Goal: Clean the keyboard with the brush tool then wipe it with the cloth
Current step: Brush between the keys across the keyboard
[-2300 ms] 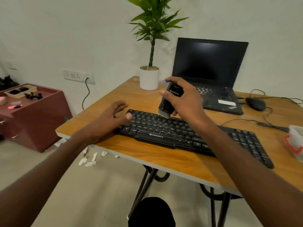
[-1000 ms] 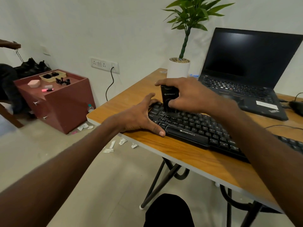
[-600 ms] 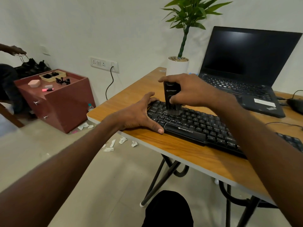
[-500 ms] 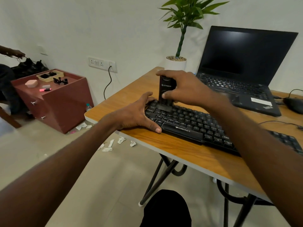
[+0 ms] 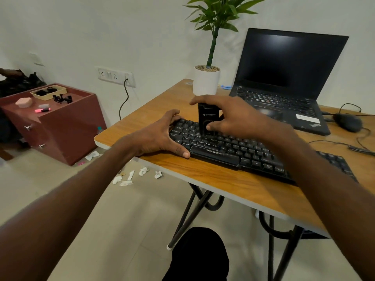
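Now, step: brushing the keys; the wipe with a cloth not yet done, and no cloth in sight.
Keyboard point(image 5: 239, 151): flat on the table point(image 5: 213, 179), near its front edge, in front of the laptop point(image 5: 284, 78).
Brush point(image 5: 207, 120): upright on the far-left keys of the keyboard, bottom end down among them; bristles too blurred to make out.
Right hand point(image 5: 233, 118): wrapped round the brush, one finger over its top, thumb on its front face.
Left hand point(image 5: 160, 136): spread flat on the left end of the keyboard, thumb along the front edge, holding nothing, just pressing down.
Good way to brush: keep the brush straight up, push lightly, sweep row by row toward the right end of the keyboard.
Good way to hold: keep pressing the left end so the keyboard does not slide.
Watch out: pot point(image 5: 206, 82) just behind the keyboard, close to the right hand; short strokes there. Mouse point(image 5: 348, 121) and wires sit off the right end.
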The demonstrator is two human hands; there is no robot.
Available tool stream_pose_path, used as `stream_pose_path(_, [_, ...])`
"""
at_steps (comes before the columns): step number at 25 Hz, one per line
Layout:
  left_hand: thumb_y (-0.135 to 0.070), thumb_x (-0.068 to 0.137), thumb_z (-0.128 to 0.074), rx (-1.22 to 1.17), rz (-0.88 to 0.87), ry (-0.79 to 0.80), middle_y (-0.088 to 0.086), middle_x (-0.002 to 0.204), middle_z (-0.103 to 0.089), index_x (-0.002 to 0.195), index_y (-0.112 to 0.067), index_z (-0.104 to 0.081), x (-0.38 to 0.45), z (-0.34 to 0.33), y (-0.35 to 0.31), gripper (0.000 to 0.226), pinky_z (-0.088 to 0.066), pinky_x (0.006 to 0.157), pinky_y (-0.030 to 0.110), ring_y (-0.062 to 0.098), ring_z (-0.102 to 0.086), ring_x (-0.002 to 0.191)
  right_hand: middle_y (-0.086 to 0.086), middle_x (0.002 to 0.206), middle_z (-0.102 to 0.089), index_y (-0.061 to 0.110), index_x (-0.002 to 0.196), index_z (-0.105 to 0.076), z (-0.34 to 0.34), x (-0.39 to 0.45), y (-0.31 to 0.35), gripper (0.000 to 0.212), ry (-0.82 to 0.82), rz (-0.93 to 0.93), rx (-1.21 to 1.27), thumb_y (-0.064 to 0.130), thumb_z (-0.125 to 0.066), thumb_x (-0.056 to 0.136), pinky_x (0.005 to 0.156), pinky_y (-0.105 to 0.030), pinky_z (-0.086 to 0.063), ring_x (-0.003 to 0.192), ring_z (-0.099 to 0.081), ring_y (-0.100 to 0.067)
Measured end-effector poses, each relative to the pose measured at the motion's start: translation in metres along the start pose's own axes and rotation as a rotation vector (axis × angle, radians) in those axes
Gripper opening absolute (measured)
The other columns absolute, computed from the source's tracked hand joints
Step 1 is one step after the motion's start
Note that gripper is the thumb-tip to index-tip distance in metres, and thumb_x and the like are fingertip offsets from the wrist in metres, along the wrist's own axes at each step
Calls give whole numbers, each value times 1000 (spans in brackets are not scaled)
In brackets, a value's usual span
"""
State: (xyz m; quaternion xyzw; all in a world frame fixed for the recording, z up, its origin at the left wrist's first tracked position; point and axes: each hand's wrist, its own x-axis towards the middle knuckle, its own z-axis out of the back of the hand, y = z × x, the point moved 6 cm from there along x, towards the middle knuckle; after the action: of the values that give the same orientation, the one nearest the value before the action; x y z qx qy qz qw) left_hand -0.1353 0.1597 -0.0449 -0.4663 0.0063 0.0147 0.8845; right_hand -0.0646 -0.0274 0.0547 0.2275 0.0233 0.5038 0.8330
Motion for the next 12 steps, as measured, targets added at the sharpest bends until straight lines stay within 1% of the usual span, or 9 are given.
stream_pose_path(2, [-47, 49, -104, -3, -7, 1, -16, 161, -37, 161, -40, -15, 0, 1, 1, 143, -37, 113, 21, 3, -42, 141, -1, 145, -53, 44, 146, -50, 12, -1, -8, 72, 23, -33, -25, 11, -79, 89, 90, -26, -45, 118, -51, -13])
stream_pose_path(4, [-43, 53, -104, 5, -11, 4, -17, 161, -37, 161, -38, -15, 0, 1, -1, 140, -37, 108, 15, -2, -43, 137, 0, 144, -53, 43, 145, -50, 15, -6, -11, 71, -41, -23, 46, 12, -79, 88, 90, -23, -47, 120, -52, -14])
stream_pose_path(5, [-40, 55, -103, 10, -11, 3, -17, 160, -37, 161, -37, -15, 1, 1, -1, 138, -37, 103, 11, -5, -43, 133, 0, 143, -54, 45, 144, -50, 12, -10, -16, 70, -52, -28, 72, 12, -79, 89, 93, -26, -50, 121, -55, -16])
stream_pose_path(7, [-36, 56, -101, 13, -10, 0, -16, 160, -37, 161, -35, -15, 1, 0, -2, 135, -35, 98, 6, -5, -43, 133, 0, 141, -56, 46, 143, -50, 15, -19, -25, 70, 1, -71, 79, 11, -77, 89, 102, -39, -54, 123, -58, -20])
stream_pose_path(8, [-35, 56, -101, 9, -8, -1, -15, 161, -37, 161, -35, -15, 2, 0, -1, 136, -35, 99, 7, -2, -42, 136, -1, 140, -55, 46, 142, -50, 21, -22, -31, 70, 56, -111, 64, 10, -77, 89, 102, -44, -54, 123, -58, -22])
stream_pose_path(9, [-37, 56, -103, 1, -6, -1, -15, 162, -37, 161, -35, -15, 2, 0, 0, 137, -35, 101, 9, 3, -41, 141, -1, 140, -54, 45, 142, -50, 27, -25, -36, 70, 101, -147, 46, 9, -77, 89, 100, -46, -56, 123, -58, -23])
stream_pose_path(10, [-41, 53, -105, -3, -6, 0, -15, 162, -36, 161, -35, -15, 2, 0, 1, 140, -34, 104, 11, 5, -39, 143, -1, 140, -54, 44, 143, -50, 32, -27, -39, 70, 118, -166, 39, 8, -77, 89, 96, -45, -58, 122, -58, -24])
stream_pose_path(12, [-51, 46, -104, 1, -5, 1, -16, 162, -36, 161, -39, -16, 2, 0, 2, 145, -35, 111, 19, 7, -38, 146, 1, 139, -54, 44, 143, -51, 34, -32, -36, 70, 52, -128, 89, 8, -77, 89, 92, -38, -60, 119, -60, -21])
